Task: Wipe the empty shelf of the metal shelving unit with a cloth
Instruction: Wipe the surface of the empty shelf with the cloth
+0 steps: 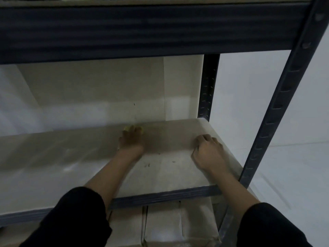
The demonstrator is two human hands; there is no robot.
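The empty shelf [71,157] is a pale board in a dark metal frame, filling the middle of the view. My left hand [132,139] reaches deep toward its back edge, blurred, pressing a yellow cloth [127,128] flat on the board; only small bits of the cloth show past the fingers. My right hand [208,152] rests on the right part of the shelf with its fingers curled under, and nothing shows in it. A few dark specks lie on the board between my forearms.
The dark beam of the upper shelf [142,31] hangs low overhead. A rear upright [207,86] and a front right upright [277,107] bound the shelf. Cardboard boxes [165,223] stand on the level below. A white wall lies behind and to the right.
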